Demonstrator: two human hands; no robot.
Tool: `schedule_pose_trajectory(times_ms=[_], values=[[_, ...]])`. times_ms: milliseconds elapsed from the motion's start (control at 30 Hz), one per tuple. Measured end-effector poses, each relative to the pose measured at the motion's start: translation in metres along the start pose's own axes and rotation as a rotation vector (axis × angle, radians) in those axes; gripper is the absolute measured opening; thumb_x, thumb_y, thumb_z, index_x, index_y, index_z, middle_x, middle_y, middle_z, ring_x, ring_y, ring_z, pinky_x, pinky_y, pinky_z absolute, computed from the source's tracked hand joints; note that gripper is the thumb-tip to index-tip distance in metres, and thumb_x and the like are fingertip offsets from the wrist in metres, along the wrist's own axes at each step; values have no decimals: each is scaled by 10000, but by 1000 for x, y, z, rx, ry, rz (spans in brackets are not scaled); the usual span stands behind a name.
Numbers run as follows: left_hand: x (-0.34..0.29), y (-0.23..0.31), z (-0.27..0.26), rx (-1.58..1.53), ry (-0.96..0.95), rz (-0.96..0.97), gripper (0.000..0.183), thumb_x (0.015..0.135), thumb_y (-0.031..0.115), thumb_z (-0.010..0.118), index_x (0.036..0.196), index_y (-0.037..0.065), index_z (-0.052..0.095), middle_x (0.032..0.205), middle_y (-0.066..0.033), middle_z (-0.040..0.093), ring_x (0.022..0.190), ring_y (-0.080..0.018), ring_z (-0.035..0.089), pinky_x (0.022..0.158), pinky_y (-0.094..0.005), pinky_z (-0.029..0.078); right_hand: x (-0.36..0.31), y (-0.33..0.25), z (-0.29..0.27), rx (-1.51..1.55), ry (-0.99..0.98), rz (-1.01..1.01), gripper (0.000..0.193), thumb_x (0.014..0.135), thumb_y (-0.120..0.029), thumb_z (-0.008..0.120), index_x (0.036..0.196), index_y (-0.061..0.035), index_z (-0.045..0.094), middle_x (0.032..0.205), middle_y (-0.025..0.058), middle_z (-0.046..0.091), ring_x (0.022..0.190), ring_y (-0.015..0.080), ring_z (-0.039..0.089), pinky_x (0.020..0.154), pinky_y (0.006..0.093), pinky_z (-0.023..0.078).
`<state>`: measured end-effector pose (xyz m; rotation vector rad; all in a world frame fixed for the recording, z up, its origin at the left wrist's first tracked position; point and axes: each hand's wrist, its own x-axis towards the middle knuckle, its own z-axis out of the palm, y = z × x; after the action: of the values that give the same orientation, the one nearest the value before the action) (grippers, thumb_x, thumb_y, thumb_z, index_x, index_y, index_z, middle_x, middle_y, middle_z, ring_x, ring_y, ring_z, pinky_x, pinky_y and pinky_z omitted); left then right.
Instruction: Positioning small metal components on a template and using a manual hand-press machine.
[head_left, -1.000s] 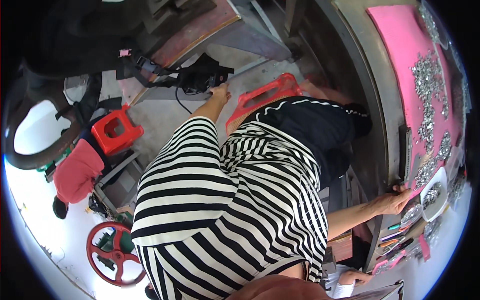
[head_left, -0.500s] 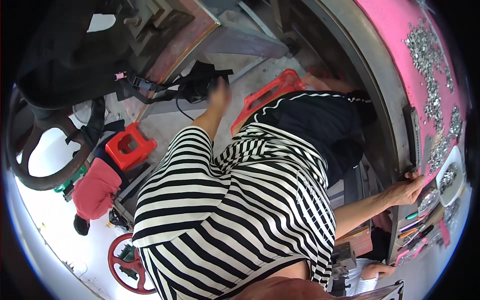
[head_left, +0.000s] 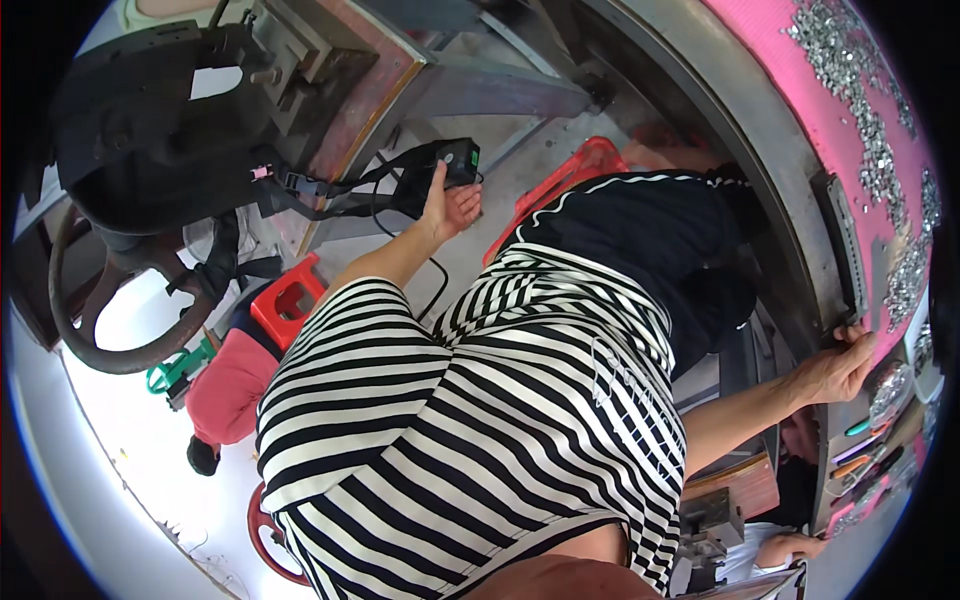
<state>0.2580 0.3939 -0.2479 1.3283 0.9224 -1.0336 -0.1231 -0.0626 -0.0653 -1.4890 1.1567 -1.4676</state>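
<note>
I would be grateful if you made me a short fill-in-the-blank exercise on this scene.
1. The left hand is right beside a small ____ box that has a green patch.
2. The right hand is at the edge of the ____ mat.
3. The small shiny pieces scattered there are ____ in colour.
4. The person's shirt is patterned with black and white ____.

Missing words: black; pink; silver; stripes.

A workshop, by its dark handwheel (head_left: 122, 359), workbench (head_left: 775, 120) and heaps of small shiny parts (head_left: 868, 130).
</note>
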Motion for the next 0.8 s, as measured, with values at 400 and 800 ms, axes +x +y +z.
schedule_pose_trajectory(times_ms=[400,800], values=[[13,3,-8,36,37,5,907,776,822,625,1148,-4,593,1059,-88,703,919,-198,621,871,-365,504,-3,-4,6,-34,-4,-32,280,997,-176,676,829,48,689,798,115,668,683,184,570,646,292,467],[45,-47,8,376,648,196,625,788,515,817,947,-47,595,798,-151,700,605,-218,665,501,-335,522,4,-3,3,-90,38,-26,286,972,-194,715,828,53,702,766,99,647,677,179,547,660,303,452]])
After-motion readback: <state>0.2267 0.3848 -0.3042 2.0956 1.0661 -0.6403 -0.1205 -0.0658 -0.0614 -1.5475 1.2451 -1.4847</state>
